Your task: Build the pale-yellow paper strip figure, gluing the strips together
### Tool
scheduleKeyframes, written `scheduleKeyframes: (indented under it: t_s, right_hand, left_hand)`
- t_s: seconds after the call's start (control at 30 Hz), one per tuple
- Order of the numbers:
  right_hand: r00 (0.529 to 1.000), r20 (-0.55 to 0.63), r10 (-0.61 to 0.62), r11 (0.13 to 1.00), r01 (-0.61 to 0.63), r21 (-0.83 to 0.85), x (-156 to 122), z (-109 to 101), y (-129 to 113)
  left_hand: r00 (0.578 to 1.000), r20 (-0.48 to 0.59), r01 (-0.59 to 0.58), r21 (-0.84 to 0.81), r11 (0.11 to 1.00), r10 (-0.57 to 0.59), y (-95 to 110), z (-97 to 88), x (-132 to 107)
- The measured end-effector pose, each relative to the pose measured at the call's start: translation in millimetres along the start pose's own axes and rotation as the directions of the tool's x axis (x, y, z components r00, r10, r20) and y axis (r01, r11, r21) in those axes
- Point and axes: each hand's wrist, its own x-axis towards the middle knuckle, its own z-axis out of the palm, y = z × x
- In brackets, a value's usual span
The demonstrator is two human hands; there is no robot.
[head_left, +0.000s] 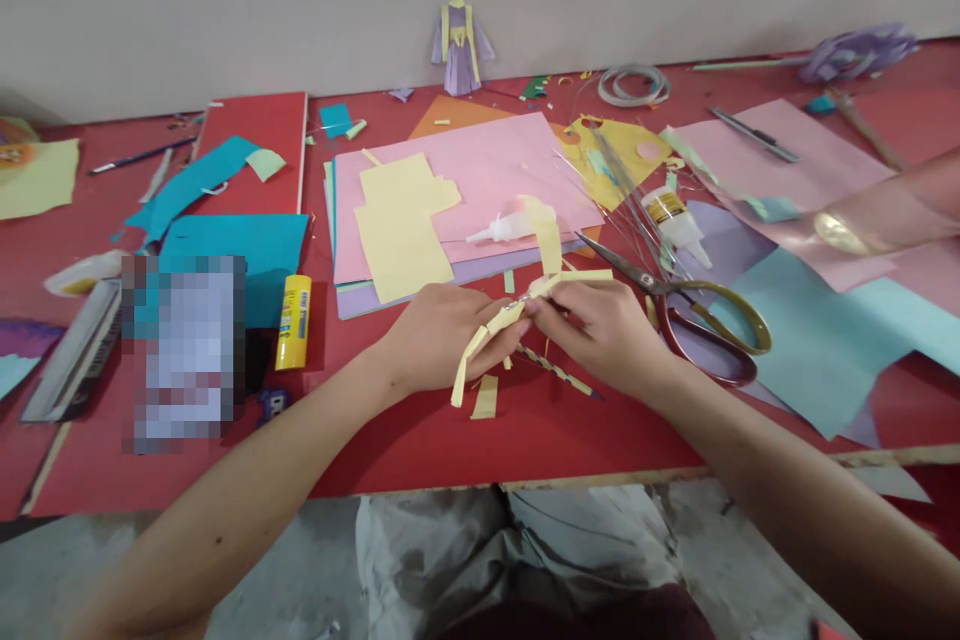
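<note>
Head view: left hand [439, 335] and right hand [600, 330] meet over red surface [540, 430], both grips pinching yellow strip [517, 310] at centre; wire [559, 372] beneath, scissors [690, 315] just right.

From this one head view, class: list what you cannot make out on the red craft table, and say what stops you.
- Pixelated block: blurred out; whatever lies beneath is unreadable.
- Pale yellow paper strip: both hands, left hand and right hand, hide where it meets the thin wire.
- Another person's forearm: cut off by the right edge.
- Yellow glue stick: label print too small.
- Purple paper doll: details too small.
</note>
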Motion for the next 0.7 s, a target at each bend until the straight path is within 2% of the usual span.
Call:
scheduleKeyframes:
  t_s: [0.17,0.37,0.7]
  right_hand:
    - [1.000,-0.016,0.019,1.000,-0.019,0.014,-0.6,0.2,-0.7]
    - [0.999,0.008,0.042,0.999,-0.042,0.034,-1.2,0.6,-1.2]
    - [0.991,0.033,0.126,0.973,-0.130,0.189,-1.6,-0.1,-2.2]
  left_hand:
    - [0.999,-0.017,0.037,-0.139,0.990,-0.040,-0.1,0.2,-1.4]
    - [1.000,0.003,0.025,-0.064,0.998,-0.025,-1.2,-0.2,-1.1]
    - [0.999,-0.034,0.006,-0.161,0.987,-0.012,0.3,-0.2,-1.2]
